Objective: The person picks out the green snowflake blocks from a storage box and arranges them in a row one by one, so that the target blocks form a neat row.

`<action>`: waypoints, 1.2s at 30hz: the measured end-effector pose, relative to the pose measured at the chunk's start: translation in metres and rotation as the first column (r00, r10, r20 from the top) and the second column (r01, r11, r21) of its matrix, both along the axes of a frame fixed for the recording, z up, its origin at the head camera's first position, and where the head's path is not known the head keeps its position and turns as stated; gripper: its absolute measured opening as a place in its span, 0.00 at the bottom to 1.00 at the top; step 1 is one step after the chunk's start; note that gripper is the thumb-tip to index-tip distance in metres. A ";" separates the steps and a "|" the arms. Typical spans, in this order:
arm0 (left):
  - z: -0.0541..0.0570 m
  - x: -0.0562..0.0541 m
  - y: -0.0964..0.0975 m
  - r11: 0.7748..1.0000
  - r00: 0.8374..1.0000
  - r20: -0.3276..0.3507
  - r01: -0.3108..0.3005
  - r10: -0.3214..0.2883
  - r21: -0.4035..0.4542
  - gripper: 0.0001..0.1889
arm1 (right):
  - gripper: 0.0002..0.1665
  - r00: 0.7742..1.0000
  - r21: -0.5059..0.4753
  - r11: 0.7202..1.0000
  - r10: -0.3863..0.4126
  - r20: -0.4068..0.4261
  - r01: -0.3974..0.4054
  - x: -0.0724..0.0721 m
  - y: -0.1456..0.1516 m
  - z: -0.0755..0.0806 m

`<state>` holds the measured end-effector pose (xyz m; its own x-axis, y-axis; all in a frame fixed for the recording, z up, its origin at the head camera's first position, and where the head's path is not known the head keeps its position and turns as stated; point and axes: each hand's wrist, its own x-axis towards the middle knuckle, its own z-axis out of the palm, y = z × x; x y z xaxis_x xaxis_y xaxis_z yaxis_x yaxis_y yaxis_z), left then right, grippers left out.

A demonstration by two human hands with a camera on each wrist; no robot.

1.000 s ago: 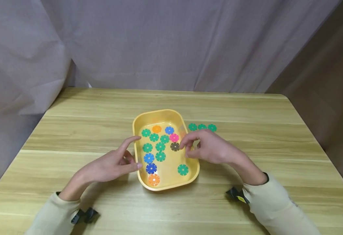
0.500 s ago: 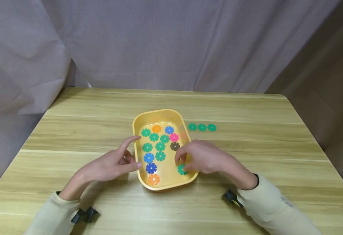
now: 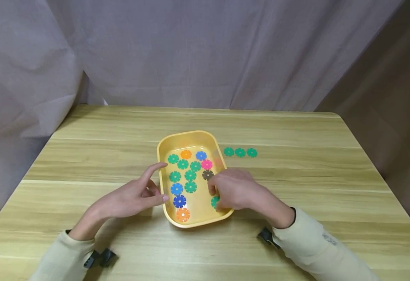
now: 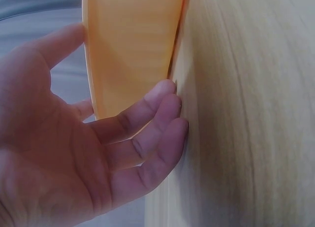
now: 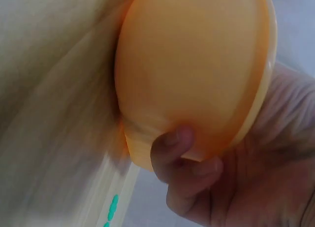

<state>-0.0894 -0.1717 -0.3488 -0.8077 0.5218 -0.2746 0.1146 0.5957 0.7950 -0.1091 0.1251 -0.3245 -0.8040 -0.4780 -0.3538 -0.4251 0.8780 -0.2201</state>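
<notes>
A yellow plastic tray point(image 3: 192, 225) stands on the table, with several notched snowflake discs lying flat inside. My left hand point(image 3: 129, 197) holds its left side, thumb and index finger hooked over the rim. In the left wrist view the other fingers point(image 4: 157, 133) bend against the outer wall. My right hand point(image 3: 234, 189) reaches over the right rim into the near right corner. Its thumb and index finger are at opposite edges of a green snowflake disc point(image 3: 214, 202), partly covered by the hand. In the right wrist view, the tray wall point(image 5: 192, 64) hides those two fingertips.
Just above the right hand in the tray lies a dark brown disc point(image 3: 207, 175), with a pink disc point(image 3: 206, 164) beyond it. Three green discs point(image 3: 240, 152) form a row on the wooden table point(image 3: 314, 164), right of the tray. A grey curtain point(image 3: 191, 54) hangs behind.
My right hand has come down from beside the dark brown disc to the green disc in the near right corner. The left hand and the tray stay in place.
</notes>
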 end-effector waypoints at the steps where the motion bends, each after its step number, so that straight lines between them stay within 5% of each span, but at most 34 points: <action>1: 0.000 0.000 0.000 1.000 1.000 0.001 -0.003 0.003 -0.003 0.47 | 0.19 1.000 0.009 1.000 -0.002 -0.011 0.002 0.001 -0.002 0.000; 16: -0.001 0.002 -0.001 1.000 1.000 0.001 -0.009 0.009 -0.008 0.46 | 0.20 1.000 -0.004 1.000 0.003 -0.027 -0.003 0.000 -0.002 -0.005; 24: -0.002 0.002 0.000 1.000 1.000 -0.004 0.001 -0.001 0.001 0.46 | 0.16 0.999 -0.131 0.991 0.010 0.036 -0.005 -0.003 0.010 0.002; 36: -0.001 0.001 0.001 1.000 1.000 -0.010 0.003 -0.003 0.001 0.46 | 0.10 0.998 -0.289 0.957 -0.035 -0.051 0.019 -0.009 0.028 0.019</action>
